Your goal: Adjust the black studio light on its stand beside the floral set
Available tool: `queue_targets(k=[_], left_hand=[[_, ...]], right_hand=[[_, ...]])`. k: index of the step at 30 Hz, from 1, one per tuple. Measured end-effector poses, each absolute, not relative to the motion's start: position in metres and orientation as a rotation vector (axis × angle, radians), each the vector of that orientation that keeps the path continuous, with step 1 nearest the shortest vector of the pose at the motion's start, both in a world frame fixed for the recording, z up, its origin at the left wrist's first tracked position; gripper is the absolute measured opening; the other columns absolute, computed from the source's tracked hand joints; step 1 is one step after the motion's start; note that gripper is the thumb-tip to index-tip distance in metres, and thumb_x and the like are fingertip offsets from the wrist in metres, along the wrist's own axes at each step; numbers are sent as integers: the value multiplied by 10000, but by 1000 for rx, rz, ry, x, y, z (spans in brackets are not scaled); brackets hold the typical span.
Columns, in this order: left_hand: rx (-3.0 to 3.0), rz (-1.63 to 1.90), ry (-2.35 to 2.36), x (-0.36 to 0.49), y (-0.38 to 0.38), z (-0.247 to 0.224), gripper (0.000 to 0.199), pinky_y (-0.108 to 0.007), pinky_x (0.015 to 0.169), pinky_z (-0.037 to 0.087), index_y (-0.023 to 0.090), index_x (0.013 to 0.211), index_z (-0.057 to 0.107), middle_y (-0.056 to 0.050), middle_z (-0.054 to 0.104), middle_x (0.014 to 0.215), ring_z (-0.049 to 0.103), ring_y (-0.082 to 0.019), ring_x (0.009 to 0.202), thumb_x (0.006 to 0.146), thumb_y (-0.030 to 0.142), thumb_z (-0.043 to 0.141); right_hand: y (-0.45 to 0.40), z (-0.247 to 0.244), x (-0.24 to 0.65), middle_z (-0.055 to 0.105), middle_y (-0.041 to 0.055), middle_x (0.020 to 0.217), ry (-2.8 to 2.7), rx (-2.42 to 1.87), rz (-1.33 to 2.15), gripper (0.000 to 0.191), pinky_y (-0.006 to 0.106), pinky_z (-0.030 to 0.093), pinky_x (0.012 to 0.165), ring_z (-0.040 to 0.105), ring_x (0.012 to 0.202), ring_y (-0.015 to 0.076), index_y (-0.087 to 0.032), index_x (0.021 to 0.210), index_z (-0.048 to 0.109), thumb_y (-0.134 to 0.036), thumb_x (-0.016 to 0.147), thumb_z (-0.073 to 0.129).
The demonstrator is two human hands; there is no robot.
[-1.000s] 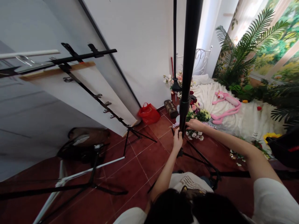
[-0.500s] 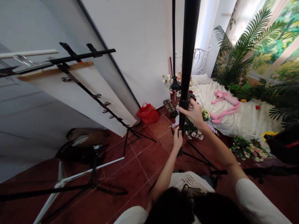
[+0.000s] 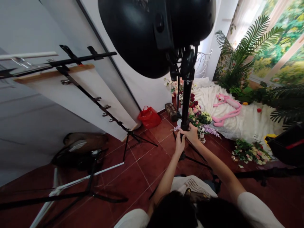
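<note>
A black light stand point(image 3: 186, 104) rises upright in front of me, carrying a large black studio lamp point(image 3: 135, 38) with a rounded reflector. My right hand point(image 3: 191, 133) is closed around the stand's pole at a dark collar. Just below it, my left hand point(image 3: 180, 145) wraps the pole from the left side. The two hands nearly touch. The lamp's cable hangs beside the pole, and the stand's legs point(image 3: 196, 161) spread over the floor below.
To the left, white backdrop boards point(image 3: 78, 98) hang clipped on a black stand. Behind are a red bag point(image 3: 149, 117) and a rolled bundle point(image 3: 171, 111). On the right lie flowers point(image 3: 253, 152), a white fur blanket point(image 3: 251, 123) and a pink plush toy point(image 3: 228, 104). A dark bag point(image 3: 78, 148) sits lower left.
The lamp has come down into view at the top as the pole's upper section lowered. My right hand has moved down the pole, close to my left hand.
</note>
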State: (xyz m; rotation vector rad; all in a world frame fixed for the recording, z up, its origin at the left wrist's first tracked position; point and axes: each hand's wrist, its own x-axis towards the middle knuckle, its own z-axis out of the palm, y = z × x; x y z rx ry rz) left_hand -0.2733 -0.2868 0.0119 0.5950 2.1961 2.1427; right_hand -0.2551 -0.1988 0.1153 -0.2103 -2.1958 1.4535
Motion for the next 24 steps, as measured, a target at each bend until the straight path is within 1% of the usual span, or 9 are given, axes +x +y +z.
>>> queue_targets(k=[4, 8, 9, 11, 13, 14, 16, 20, 24], left_hand=[[571, 2151, 2237, -272, -287, 17, 600, -426, 1150, 292, 166, 1333, 455, -156, 495, 1390, 396, -248, 1367, 898, 575, 402], [578, 2165, 2244, -270, -287, 22, 549, -414, 1102, 356, 165, 1279, 497, -152, 562, 1288, 489, -242, 1274, 908, 556, 391], [593, 2171, 2248, -270, -287, 23, 533, -409, 1090, 367, 171, 1267, 504, -144, 572, 1269, 505, -237, 1250, 911, 550, 391], [607, 2184, 2266, -270, -286, 23, 514, -404, 1078, 374, 180, 1253, 511, -133, 579, 1251, 519, -231, 1222, 912, 545, 392], [597, 2190, 2283, -271, -285, 22, 509, -404, 1079, 367, 183, 1247, 513, -130, 579, 1249, 519, -230, 1215, 910, 547, 396], [595, 2188, 2284, -272, -285, 21, 507, -403, 1079, 366, 185, 1247, 513, -129, 579, 1248, 519, -229, 1213, 910, 546, 395], [596, 2180, 2282, -273, -285, 18, 501, -400, 1074, 369, 190, 1245, 513, -128, 582, 1241, 523, -227, 1205, 910, 544, 397], [605, 2173, 2276, -274, -285, 16, 507, -392, 1062, 383, 185, 1243, 511, -130, 587, 1225, 532, -226, 1193, 909, 548, 395], [601, 2164, 2279, -273, -285, 18, 517, -390, 1071, 376, 191, 1247, 504, -127, 580, 1243, 520, -225, 1213, 906, 562, 385]], right_hand=[[-191, 118, -255, 656, 30, 770, -2215, -157, 1408, 417, 267, 548, 662, 634, 743, 183, -159, 877, 620, -509, 683, 738], [-167, 115, -250, 661, 60, 996, -2278, 111, 1516, 529, 306, 551, 797, 646, 899, 203, -168, 1065, 614, -493, 673, 758], [-159, 110, -250, 650, 69, 1052, -2274, 133, 1561, 537, 316, 545, 827, 642, 939, 206, -174, 1102, 603, -498, 695, 738], [-145, 98, -251, 638, 77, 1100, -2249, 72, 1641, 462, 328, 534, 857, 633, 994, 203, -184, 1111, 595, -519, 795, 628], [-135, 83, -254, 647, 70, 1087, -2238, -43, 1682, 389, 327, 528, 860, 626, 1020, 191, -198, 1082, 593, -516, 873, 511], [-133, 76, -256, 654, 65, 1066, -2239, -88, 1692, 373, 324, 526, 856, 626, 1020, 186, -204, 1071, 588, -511, 884, 491], [-131, 63, -261, 666, 52, 1006, -2247, -124, 1726, 362, 310, 531, 823, 639, 975, 175, -213, 1075, 568, -507, 870, 513], [-139, 51, -269, 651, 6, 814, -2205, -167, 1788, 354, 274, 539, 682, 649, 756, 154, -223, 1061, 529, -511, 855, 530], [-144, 51, -276, 583, -43, 639, -2194, -286, 1769, 307, 244, 496, 547, 568, 535, 128, -212, 990, 494, -486, 857, 533]])
